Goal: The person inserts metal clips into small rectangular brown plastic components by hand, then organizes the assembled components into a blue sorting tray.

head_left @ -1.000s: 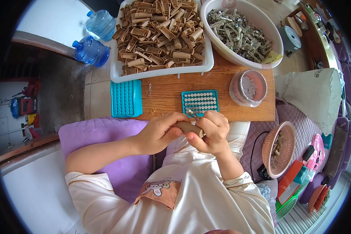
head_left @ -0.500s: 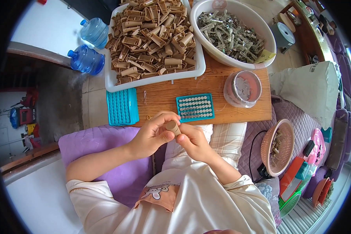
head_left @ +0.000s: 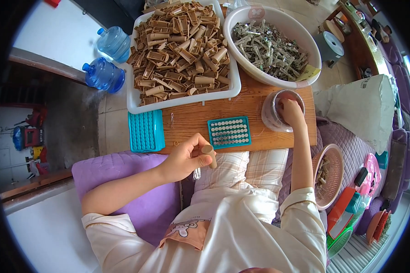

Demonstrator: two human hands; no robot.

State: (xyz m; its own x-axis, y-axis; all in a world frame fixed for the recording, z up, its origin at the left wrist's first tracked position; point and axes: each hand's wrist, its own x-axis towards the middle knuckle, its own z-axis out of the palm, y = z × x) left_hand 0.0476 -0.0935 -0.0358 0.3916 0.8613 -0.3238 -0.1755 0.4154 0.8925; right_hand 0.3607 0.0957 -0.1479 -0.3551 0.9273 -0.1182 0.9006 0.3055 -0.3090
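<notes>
My left hand [head_left: 185,158] grips a tan plastic cylinder [head_left: 209,154], one round end facing up, above my lap. A thin clear strip [head_left: 197,173] hangs below these fingers. My right hand [head_left: 290,110] reaches into a clear round tub [head_left: 269,119] at the table's right side; its fingertips are hidden inside, so what they hold does not show. Between the hands, on the table, lies a teal tray [head_left: 233,146] filled with rows of small silvery discs [head_left: 229,128].
A white bin [head_left: 187,103] of tan half-cylinder pieces [head_left: 182,45] and a white basin [head_left: 259,78] of clear strips stand at the back of the wooden table [head_left: 191,119]. Stacked teal trays [head_left: 146,132] sit at left. A pink basket [head_left: 337,170] is at right.
My right hand has left the tan cylinder and moved right and away, into the clear tub. My left hand still holds the cylinder, in nearly the same place.
</notes>
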